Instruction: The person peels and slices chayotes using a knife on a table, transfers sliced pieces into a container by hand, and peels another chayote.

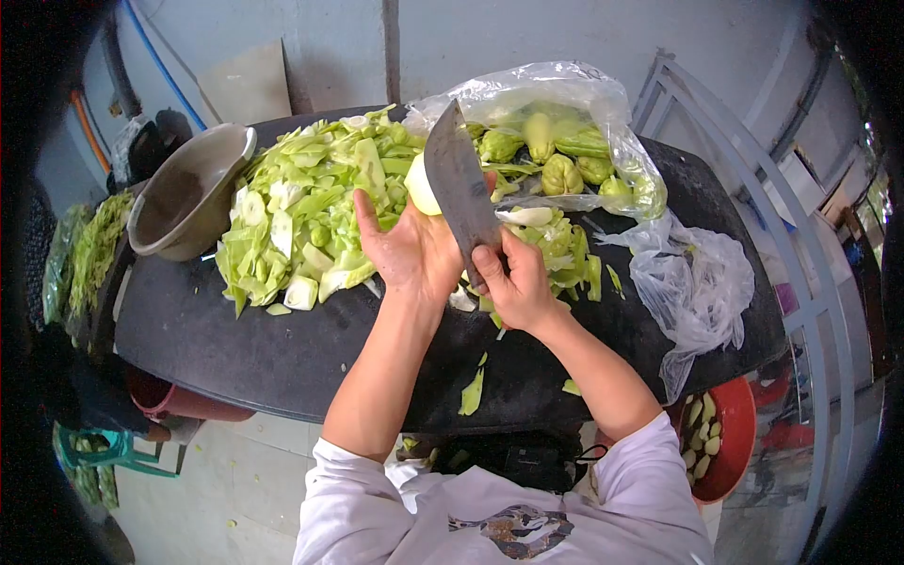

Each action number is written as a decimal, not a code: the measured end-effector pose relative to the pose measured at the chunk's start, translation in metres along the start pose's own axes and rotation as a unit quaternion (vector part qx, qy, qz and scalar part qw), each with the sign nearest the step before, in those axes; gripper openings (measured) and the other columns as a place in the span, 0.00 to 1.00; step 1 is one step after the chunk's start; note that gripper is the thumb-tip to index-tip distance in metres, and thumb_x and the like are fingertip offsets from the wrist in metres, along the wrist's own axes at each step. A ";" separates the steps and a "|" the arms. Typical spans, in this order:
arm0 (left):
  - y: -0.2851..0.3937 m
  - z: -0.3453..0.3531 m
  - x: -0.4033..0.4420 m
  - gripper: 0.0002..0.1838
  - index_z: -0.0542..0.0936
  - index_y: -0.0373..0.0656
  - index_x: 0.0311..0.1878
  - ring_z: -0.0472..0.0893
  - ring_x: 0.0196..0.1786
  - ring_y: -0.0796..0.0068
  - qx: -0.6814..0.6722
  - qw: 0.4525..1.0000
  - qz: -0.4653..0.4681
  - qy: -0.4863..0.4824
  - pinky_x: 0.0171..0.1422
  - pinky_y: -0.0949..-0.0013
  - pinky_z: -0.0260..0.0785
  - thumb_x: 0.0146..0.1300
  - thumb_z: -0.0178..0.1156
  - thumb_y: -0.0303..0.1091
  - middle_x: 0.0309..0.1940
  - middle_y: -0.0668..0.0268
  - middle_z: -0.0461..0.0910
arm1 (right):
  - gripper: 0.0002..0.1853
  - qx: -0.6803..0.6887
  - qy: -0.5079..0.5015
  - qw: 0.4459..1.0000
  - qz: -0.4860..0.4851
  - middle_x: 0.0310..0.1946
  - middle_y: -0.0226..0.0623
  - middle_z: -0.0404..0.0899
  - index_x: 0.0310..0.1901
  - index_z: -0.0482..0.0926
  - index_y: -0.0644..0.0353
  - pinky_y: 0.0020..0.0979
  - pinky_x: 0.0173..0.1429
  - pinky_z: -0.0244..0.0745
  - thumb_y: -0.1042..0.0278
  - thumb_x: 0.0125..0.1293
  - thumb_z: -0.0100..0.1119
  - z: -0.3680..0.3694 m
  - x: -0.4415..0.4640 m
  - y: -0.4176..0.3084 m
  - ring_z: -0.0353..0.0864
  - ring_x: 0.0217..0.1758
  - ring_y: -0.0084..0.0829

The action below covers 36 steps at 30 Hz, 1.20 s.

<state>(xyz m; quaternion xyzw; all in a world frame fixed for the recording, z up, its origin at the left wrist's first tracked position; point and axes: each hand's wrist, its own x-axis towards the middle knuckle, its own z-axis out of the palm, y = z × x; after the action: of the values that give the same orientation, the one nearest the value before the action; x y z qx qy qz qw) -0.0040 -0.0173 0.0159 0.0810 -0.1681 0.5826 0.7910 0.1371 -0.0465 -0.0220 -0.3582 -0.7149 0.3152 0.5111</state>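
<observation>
My right hand [516, 282] grips the handle end of a broad kitchen knife [460, 184], its blade pointing up and away from me. Behind the blade, my left hand [414, 252] is turned palm up with the thumb apart, and it supports a pale peeled chayote [421, 186]. The blade hides much of that chayote and most of my left fingers; a fingertip shows past the blade's right side. Both hands are above a heap of green peelings [325, 193] on the dark table [282, 363].
A clear plastic bag [603, 104] holds several unpeeled chayotes [562, 175] at the back. Crumpled plastic [702, 292] lies on the right. A grey basin [188, 202] tilts at the left edge. Below right stands a red tub [739, 438] with pale peeled pieces; a metal railing [805, 254] runs alongside.
</observation>
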 end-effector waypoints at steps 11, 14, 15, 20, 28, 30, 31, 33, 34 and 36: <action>0.001 -0.003 0.000 0.52 0.56 0.36 0.75 0.59 0.74 0.36 -0.012 1.000 -0.003 -0.009 0.79 0.37 0.49 0.59 0.60 0.66 0.72 0.46 0.61 | 0.24 -0.033 -0.002 0.999 -0.016 0.21 0.42 0.78 0.41 0.75 0.68 0.33 0.30 0.71 0.48 0.75 0.52 0.003 -0.002 -0.008 0.79 0.24 0.31; -0.002 -0.003 0.000 0.52 0.58 0.37 0.74 0.59 0.73 0.35 -0.012 1.000 0.004 -0.007 0.79 0.36 0.50 0.58 0.61 0.66 0.71 0.45 0.61 | 0.25 -0.014 -0.002 1.000 -0.023 0.21 0.43 0.77 0.39 0.75 0.68 0.33 0.30 0.71 0.47 0.75 0.53 0.005 -0.002 -0.011 0.78 0.23 0.31; -0.001 -0.003 0.000 0.52 0.58 0.37 0.74 0.59 0.73 0.35 -0.012 1.000 0.004 -0.007 0.79 0.36 0.50 0.58 0.61 0.66 0.71 0.45 0.61 | 0.25 -0.014 -0.002 1.000 -0.022 0.21 0.43 0.77 0.39 0.75 0.68 0.33 0.30 0.71 0.47 0.75 0.53 0.005 -0.002 -0.010 0.78 0.23 0.31; 0.000 -0.003 0.000 0.48 0.59 0.44 0.74 0.61 0.72 0.37 -0.003 1.000 0.013 0.000 0.78 0.34 0.51 0.59 0.59 0.66 0.71 0.47 0.62 | 0.25 -0.027 -0.015 0.999 -0.013 0.18 0.43 0.74 0.38 0.74 0.67 0.35 0.29 0.69 0.46 0.74 0.54 0.006 -0.004 -0.006 0.76 0.20 0.32; -0.002 0.003 0.001 0.46 0.60 0.44 0.74 0.62 0.73 0.43 0.036 0.997 0.054 0.031 0.79 0.33 0.49 0.63 0.53 0.68 0.72 0.49 0.62 | 0.21 0.022 -0.037 0.999 0.030 0.19 0.36 0.74 0.39 0.75 0.67 0.31 0.28 0.68 0.51 0.73 0.57 0.002 -0.005 -0.013 0.73 0.22 0.26; 0.001 0.000 0.002 0.49 0.59 0.41 0.74 0.68 0.70 0.49 0.073 0.995 0.053 0.030 0.77 0.38 0.55 0.63 0.46 0.73 0.70 0.53 0.66 | 0.17 0.071 -0.050 0.995 0.054 0.21 0.31 0.75 0.42 0.76 0.66 0.28 0.28 0.67 0.57 0.71 0.58 -0.001 -0.006 -0.014 0.71 0.23 0.20; 0.002 -0.001 0.000 0.49 0.59 0.41 0.74 0.68 0.70 0.49 0.074 0.995 0.053 0.034 0.77 0.38 0.55 0.63 0.46 0.73 0.70 0.53 0.66 | 0.17 0.073 -0.049 0.994 0.057 0.21 0.31 0.75 0.42 0.76 0.66 0.28 0.28 0.67 0.57 0.71 0.58 -0.001 -0.008 -0.015 0.71 0.23 0.20; 0.004 0.000 0.001 0.49 0.58 0.41 0.74 0.67 0.71 0.50 0.053 0.998 0.034 0.022 0.77 0.42 0.55 0.62 0.47 0.73 0.71 0.53 0.65 | 0.14 0.050 -0.032 0.997 0.047 0.24 0.28 0.75 0.44 0.76 0.66 0.25 0.29 0.67 0.61 0.70 0.58 -0.004 -0.006 -0.018 0.69 0.24 0.16; 0.004 0.000 0.002 0.49 0.58 0.41 0.74 0.67 0.71 0.50 0.053 0.998 0.034 0.022 0.77 0.42 0.55 0.62 0.47 0.73 0.71 0.53 0.65 | 0.14 0.050 -0.031 0.997 0.048 0.24 0.28 0.75 0.44 0.76 0.66 0.25 0.29 0.67 0.61 0.70 0.58 -0.006 -0.005 -0.018 0.69 0.24 0.16; 0.003 -0.001 0.001 0.50 0.58 0.42 0.75 0.67 0.72 0.51 0.060 0.997 0.037 0.029 0.78 0.46 0.55 0.61 0.49 0.73 0.71 0.52 0.65 | 0.14 0.058 -0.035 0.996 0.056 0.25 0.28 0.76 0.45 0.76 0.65 0.24 0.29 0.67 0.62 0.68 0.59 -0.009 -0.006 -0.018 0.69 0.24 0.16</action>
<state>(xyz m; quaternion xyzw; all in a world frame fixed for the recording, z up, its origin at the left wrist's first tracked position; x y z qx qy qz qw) -0.0064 -0.0149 0.0155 0.1053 -0.1123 0.6224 0.7674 0.1438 -0.0600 -0.0079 -0.3561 -0.6916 0.3971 0.4870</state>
